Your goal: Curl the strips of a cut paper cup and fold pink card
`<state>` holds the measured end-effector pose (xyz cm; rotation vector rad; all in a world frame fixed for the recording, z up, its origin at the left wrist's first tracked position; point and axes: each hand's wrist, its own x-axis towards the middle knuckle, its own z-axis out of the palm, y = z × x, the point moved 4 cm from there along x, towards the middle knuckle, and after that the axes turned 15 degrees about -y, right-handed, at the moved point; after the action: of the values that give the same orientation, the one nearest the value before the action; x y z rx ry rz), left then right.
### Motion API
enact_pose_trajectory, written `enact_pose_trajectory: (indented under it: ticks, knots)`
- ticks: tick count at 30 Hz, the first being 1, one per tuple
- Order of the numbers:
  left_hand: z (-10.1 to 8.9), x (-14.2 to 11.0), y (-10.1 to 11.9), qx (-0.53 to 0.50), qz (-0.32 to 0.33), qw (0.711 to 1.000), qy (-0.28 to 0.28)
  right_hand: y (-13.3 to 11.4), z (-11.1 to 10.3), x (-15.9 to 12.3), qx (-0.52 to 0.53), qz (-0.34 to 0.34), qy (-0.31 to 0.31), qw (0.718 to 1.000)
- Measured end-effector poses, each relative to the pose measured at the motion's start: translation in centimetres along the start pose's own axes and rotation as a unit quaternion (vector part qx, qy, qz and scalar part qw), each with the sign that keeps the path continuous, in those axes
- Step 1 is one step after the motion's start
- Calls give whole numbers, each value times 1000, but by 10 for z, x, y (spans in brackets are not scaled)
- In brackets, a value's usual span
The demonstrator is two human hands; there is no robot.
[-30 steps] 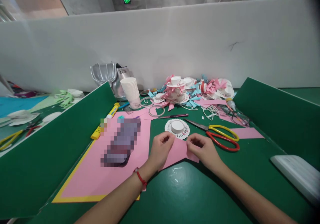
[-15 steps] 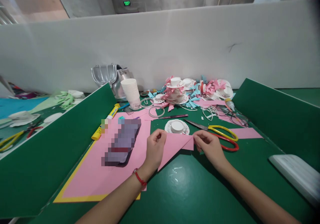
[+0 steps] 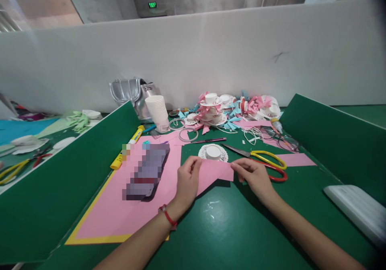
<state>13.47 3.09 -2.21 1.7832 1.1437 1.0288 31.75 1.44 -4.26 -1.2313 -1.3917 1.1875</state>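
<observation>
A strip of pink paper (image 3: 214,171) is stretched between my two hands above the green table. My left hand (image 3: 188,177), with a red cord bracelet at the wrist, pinches its left part. The fingertips of my right hand (image 3: 249,172) close on its upper right corner. Just behind the paper lies a white paper doily with a small round white piece (image 3: 213,152) at its centre. Scissors with one yellow and one red handle (image 3: 268,159) rest beyond my right hand, blades pointing left.
Left of my hands, a phone (image 3: 147,171) lies on pink sheets (image 3: 102,217), near a yellow glue stick (image 3: 119,157). Stacked paper cups (image 3: 157,111), a silver bag (image 3: 126,91) and paper decorations (image 3: 214,111) stand behind. Green dividers (image 3: 337,133) flank the table; a white object (image 3: 356,209) is right.
The pink paper's diagonal fold has opened out, and its lower point has drawn up towards my left hand. Both hands keep their grip in nearly the same place.
</observation>
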Motion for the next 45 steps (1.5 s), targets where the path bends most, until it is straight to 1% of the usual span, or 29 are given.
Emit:
enact_pose_trajectory:
  ticks: [4, 7, 10, 13, 15, 17, 20, 22, 23, 25, 27, 28, 30, 33, 36, 38, 40, 45]
  knots:
    - [-1, -1, 5, 60, 45, 997, -9, -1, -1, -1, -5, -1, -26, 1000]
    - [-2, -1, 4, 87, 65, 994, -19, -3, 0, -2, -35, -1, -36, 999]
    - [-2, 1, 2, 72, 53, 996, -32, -5, 1, -3, -71, -5, -26, 997]
    - [1, 2, 1, 39, 28, 997, -53, -7, 0, -5, -99, -12, 4, 995]
    - [1, 2, 2, 24, 19, 998, -56, -7, -2, -5, -109, -12, 24, 994]
    - [0, 2, 3, 13, 15, 999, -43, -5, -6, -4, -107, -4, 44, 993]
    - [-6, 2, 3, -5, 7, 1000, 2, -2, -13, -4, -74, 18, 82, 994]
    - [-7, 2, 2, -19, 2, 1000, 11, -2, -14, -4, -41, 7, 87, 995]
    - [-7, 2, 1, -26, 0, 1000, 2, -2, -12, -3, -26, -6, 72, 997]
    - [-4, 1, 1, -41, -1, 999, -19, -4, -4, -2, -5, -25, 17, 1000]
    - [-3, 0, 1, -62, -5, 998, -32, -2, 3, -1, 4, -17, -36, 999]
    - [-3, 0, 1, -75, -8, 996, -42, -1, 5, 0, 4, -8, -48, 999]
    - [-3, 1, 2, -101, -18, 992, -73, 1, 5, 0, 8, 5, -50, 999]
    - [0, 5, 5, -118, -31, 983, -140, 1, 4, -1, 0, 0, -62, 998]
    - [9, 8, 6, -112, -53, 971, -205, -3, 10, -4, -74, -16, -94, 993]
    - [18, 8, 7, -103, -49, 962, -249, -7, 16, -7, -132, -28, -111, 985]
    - [24, 7, 8, -89, -45, 957, -273, -10, 22, -9, -176, -44, -122, 976]
    - [27, 2, 11, -42, -35, 956, -290, -15, 28, -12, -225, -75, -121, 964]
